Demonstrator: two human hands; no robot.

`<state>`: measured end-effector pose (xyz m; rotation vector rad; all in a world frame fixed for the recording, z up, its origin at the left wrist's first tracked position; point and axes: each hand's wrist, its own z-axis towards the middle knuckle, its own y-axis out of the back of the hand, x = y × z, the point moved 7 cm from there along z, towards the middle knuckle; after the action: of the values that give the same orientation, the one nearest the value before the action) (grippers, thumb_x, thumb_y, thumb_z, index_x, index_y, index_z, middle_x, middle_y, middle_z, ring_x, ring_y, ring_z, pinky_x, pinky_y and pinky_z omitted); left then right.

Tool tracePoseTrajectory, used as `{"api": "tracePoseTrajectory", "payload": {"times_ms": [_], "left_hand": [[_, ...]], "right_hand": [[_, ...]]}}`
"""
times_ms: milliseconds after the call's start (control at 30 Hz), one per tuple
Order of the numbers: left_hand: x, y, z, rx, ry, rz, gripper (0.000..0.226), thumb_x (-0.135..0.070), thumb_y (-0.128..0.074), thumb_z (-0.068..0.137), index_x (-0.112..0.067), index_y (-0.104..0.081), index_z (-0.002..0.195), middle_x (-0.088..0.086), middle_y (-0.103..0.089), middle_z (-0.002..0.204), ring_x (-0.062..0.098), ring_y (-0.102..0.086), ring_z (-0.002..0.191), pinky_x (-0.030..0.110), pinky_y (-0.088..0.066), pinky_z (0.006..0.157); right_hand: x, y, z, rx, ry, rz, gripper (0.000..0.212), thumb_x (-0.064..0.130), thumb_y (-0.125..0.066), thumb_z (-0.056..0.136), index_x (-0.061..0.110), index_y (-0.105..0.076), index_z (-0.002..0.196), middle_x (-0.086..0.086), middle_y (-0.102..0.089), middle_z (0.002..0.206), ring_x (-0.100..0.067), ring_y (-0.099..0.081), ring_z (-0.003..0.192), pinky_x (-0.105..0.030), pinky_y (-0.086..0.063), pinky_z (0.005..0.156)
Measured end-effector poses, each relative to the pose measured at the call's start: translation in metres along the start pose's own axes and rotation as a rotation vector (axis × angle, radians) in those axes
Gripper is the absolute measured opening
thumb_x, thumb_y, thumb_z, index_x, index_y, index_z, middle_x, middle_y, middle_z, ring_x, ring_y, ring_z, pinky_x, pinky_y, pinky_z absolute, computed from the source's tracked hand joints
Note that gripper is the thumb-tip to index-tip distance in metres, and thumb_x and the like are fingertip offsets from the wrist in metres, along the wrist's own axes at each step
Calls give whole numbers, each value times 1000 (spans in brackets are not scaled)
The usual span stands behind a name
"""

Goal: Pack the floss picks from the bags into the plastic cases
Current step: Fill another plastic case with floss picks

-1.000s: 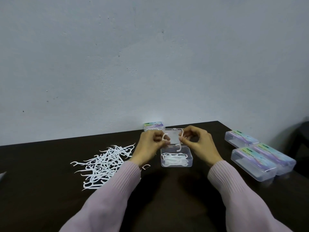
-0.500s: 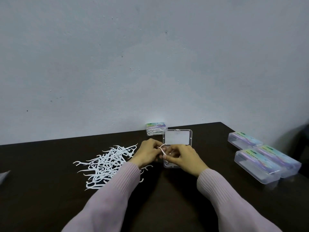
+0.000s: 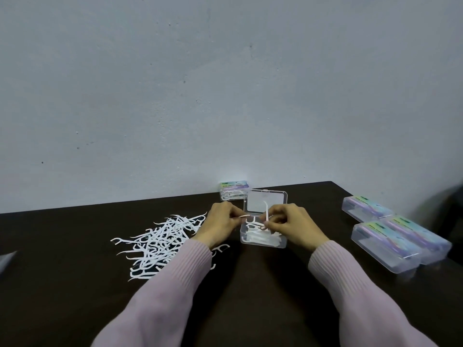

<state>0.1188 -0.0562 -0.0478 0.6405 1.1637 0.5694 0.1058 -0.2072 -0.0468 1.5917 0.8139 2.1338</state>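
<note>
An open clear plastic case (image 3: 263, 240) sits on the dark bench (image 3: 250, 296) at centre, its lid (image 3: 266, 200) raised at the far side. White floss picks (image 3: 258, 237) lie inside the case. The right hand (image 3: 292, 225) is at the case's right edge, fingers (image 3: 271, 222) curled and pinching one floss pick (image 3: 266, 211) that stands nearly upright over the case. The left hand (image 3: 220, 225) is at the case's left edge, fingers curled, pinching another pick (image 3: 241, 216) held roughly level. Both arms wear pale pink sleeves (image 3: 175, 284).

A loose pile of floss picks (image 3: 160, 242) lies on the bench to the left of the left hand. A closed case with a coloured label (image 3: 235, 192) sits just beyond the open case, against the wall (image 3: 225, 83). Three closed cases (image 3: 398, 236) with coloured labels are grouped well to the right. A pale object (image 3: 6, 259), too cut off to identify, shows at the left edge.
</note>
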Motion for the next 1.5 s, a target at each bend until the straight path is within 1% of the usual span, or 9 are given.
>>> {"api": "tracePoseTrajectory", "payload": {"times_ms": [133, 233, 467, 600, 800, 1133, 1233, 1367, 1500], "left_hand": [[-2, 10, 1, -101, -23, -105, 24, -12, -70, 83, -11, -72, 106, -3, -66, 91, 7, -60, 84, 17, -47, 77], [-7, 15, -2, -162, -47, -169, 27, -10, -78, 74, -13, -73, 100, 1, -69, 84, 3, -58, 73, 6, -44, 65], [-14, 11, -5, -217, -55, -223, 21, -8, -84, 65, -11, -63, 66, 2, -68, 68, 13, -64, 62, 21, -54, 63], [-20, -6, -7, -135, -104, -195, 10, -6, -80, 71, -13, -73, 72, -3, -70, 71, 10, -65, 68, 25, -54, 68], [-26, -24, -9, 24, -185, -44, 20, -5, -66, 82, -23, -75, 85, -10, -73, 90, -2, -64, 90, 16, -47, 86], [-15, 21, -14, -116, -113, -148, 18, -3, -66, 84, -18, -73, 92, -10, -71, 91, -7, -62, 84, 6, -47, 78], [-9, 31, -26, -81, -127, -90, 19, -5, -65, 85, -22, -73, 91, -13, -71, 88, -10, -61, 81, 3, -43, 72], [10, 48, -53, 25, -104, -15, 16, -11, -65, 87, -25, -72, 90, -13, -71, 90, -5, -62, 86, 8, -44, 77], [37, 72, -84, 154, -12, 86, 17, -24, -71, 83, -30, -70, 98, -18, -67, 101, -9, -57, 98, 5, -38, 84]], "right_hand": [[-3, 7, 2, -53, 29, -127, 17, 6, -65, 84, 15, -67, 99, 1, -66, 88, -3, -61, 80, -10, -50, 70], [-4, 5, 3, -73, 31, -181, 14, 9, -68, 83, 14, -67, 96, 2, -66, 87, -5, -61, 80, -19, -52, 80], [-1, 10, 1, -150, 60, -180, 13, 19, -61, 88, 19, -66, 100, 1, -66, 94, -9, -61, 86, -30, -53, 85], [4, 17, -1, -202, 103, -276, 26, 19, -52, 94, 16, -60, 118, -3, -59, 107, -14, -58, 95, -34, -51, 88], [3, 12, -5, -133, 95, -388, 27, 19, -56, 92, 19, -61, 118, -1, -64, 105, -13, -61, 92, -26, -49, 84], [6, 4, -2, -83, 155, -546, 15, 27, -58, 90, 25, -66, 103, 8, -64, 100, -8, -57, 91, -29, -36, 99], [19, -3, -5, -88, 212, -506, 13, 23, -59, 90, 23, -67, 100, 7, -62, 96, -8, -57, 86, -32, -46, 93], [42, -22, -14, -24, 324, -418, 13, 22, -59, 90, 23, -66, 101, 9, -58, 96, -1, -51, 84, -14, -41, 78], [63, -52, -24, 122, 429, -390, 24, 26, -59, 89, 24, -61, 112, 7, -59, 111, -4, -52, 103, -19, -41, 92]]}}
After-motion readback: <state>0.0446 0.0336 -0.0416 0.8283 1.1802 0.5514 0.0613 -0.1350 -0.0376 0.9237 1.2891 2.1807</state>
